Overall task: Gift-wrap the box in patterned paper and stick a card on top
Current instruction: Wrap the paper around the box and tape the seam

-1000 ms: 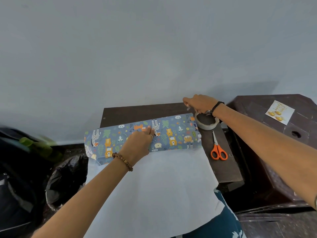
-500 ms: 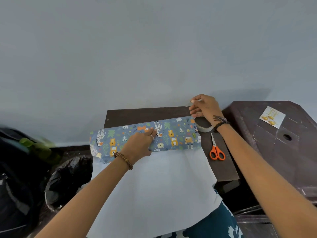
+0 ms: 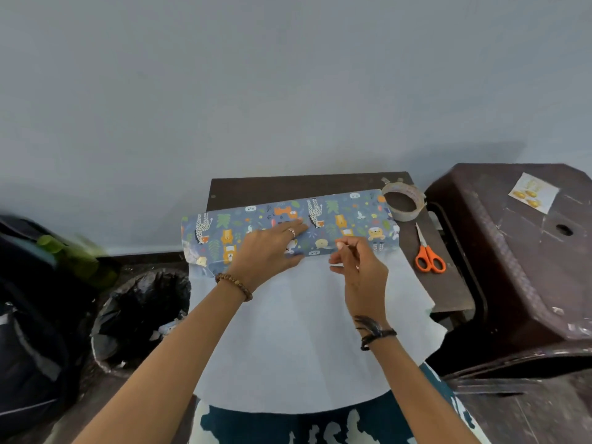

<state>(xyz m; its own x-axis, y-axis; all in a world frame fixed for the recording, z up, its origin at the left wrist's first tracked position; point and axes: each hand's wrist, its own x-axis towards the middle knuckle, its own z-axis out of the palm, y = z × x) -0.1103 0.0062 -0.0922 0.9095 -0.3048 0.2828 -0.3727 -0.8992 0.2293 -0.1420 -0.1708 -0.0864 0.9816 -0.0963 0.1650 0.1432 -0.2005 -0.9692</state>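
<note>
The box is lying lengthwise across a dark surface near the wall, with patterned paper folded over its top and front; the paper's white underside is spreading toward the person and hanging over the near edge, hiding most of the surface beneath. The box itself is covered completely, so only its shape is showing. The left hand is lying flat on the wrapped top, its fingers stretched straight and pressing the paper down. The right hand is hovering just in front of the box's near edge, its fingers curling together in a pinch; whatever they are holding is too small and clear to make out, possibly a bit of tape. A roll of tape is sitting at the box's right end, touching or nearly touching it. Orange-handled scissors are lying just below the roll. The card is resting well apart on a dark plastic stool to the right, its print too blurred to read. On the left, a black bag is lining a bin, and dark blurred shapes are running off the frame edge.
</note>
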